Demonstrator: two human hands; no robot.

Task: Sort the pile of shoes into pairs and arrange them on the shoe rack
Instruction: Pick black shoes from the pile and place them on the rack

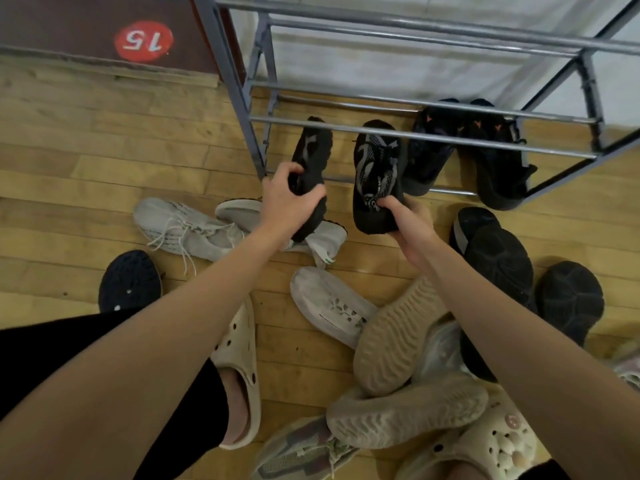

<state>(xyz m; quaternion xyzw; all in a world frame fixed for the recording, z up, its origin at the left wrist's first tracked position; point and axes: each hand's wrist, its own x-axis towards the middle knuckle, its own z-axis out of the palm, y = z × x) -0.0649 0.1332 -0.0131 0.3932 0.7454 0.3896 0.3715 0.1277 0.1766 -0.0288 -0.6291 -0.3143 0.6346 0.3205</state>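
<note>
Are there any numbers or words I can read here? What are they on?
"15": white digits, seen upside down, on a red oval sticker on the dark brown panel beside the shoe rack.
A round pink charm on the cream clog has a mark too blurred to read.
No brand names on the shoes are readable.

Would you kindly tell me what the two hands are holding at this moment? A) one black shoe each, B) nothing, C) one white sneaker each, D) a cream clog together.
A: the left hand grips one black shoe and the right hand grips the other black shoe, both held at the shoe rack.
</note>
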